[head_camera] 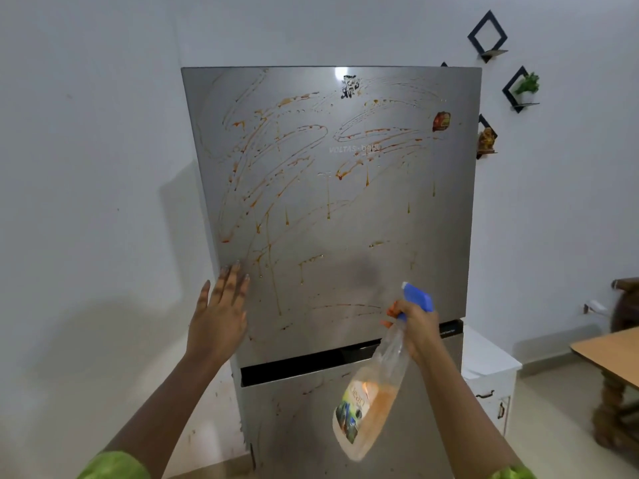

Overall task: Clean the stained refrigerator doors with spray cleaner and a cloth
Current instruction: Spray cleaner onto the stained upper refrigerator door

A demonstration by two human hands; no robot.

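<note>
Gripping the spray bottle (371, 392) by its trigger neck, right hand (413, 326) is aiming at the upper door (345, 219), low right of it; left hand (218, 312) is resting flat, fingers spread, on the door's left edge. Risk: spray hitting that hand, drips reaching the lower door (311, 426). No cloth visible.

The upper door (332, 209) stood shut, a brushed silver panel smeared with looping orange-red stains (276, 157) over most of its face, with thin drips running down toward its lower edge. The lower door (294, 426), below the dark handle slot, carried only a few small specks. You held the clear bottle (370, 402) by its neck in your right grip (418, 326), before the upper door's lower right corner. It was tilted, blue spray head (420, 297) uppermost and facing the door, with orange liquid pooled in its labelled base.
</note>
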